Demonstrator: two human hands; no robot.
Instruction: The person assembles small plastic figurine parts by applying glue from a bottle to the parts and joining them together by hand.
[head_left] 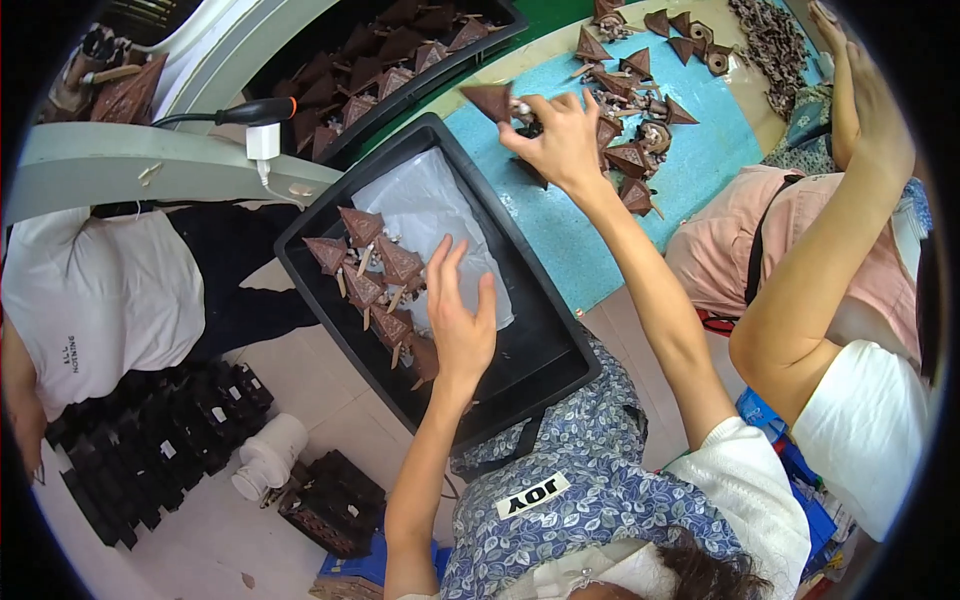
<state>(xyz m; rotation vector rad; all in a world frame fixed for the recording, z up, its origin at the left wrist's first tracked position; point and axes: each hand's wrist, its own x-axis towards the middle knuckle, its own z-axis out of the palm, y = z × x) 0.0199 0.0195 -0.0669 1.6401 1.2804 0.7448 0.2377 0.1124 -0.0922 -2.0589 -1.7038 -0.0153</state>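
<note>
My right hand (562, 140) is closed in a pinch on a small brown pointed-roof figurine (488, 101), raised over the blue table mat (720, 125). Its roof points left, and pale bits show by my fingertips. Over the black tray (540, 375), my left hand (462, 325) is open with its fingers stretched out, close to a cluster of similar brown figurines (365, 285) with light wooden-looking sticks. Whether it touches one of them cannot be seen. White sheeting (425, 195) lines part of the tray. More pointed-roof figurines (628, 158) crowd the mat beyond my right hand.
Another black tray (395, 118) full of brown pointed pieces stands at the back left. A curved grey frame with a white plug (263, 142) borders it. Dark small parts (770, 50) are heaped far right. Co-workers sit at right and left; a co-worker's arm (830, 260) reaches in.
</note>
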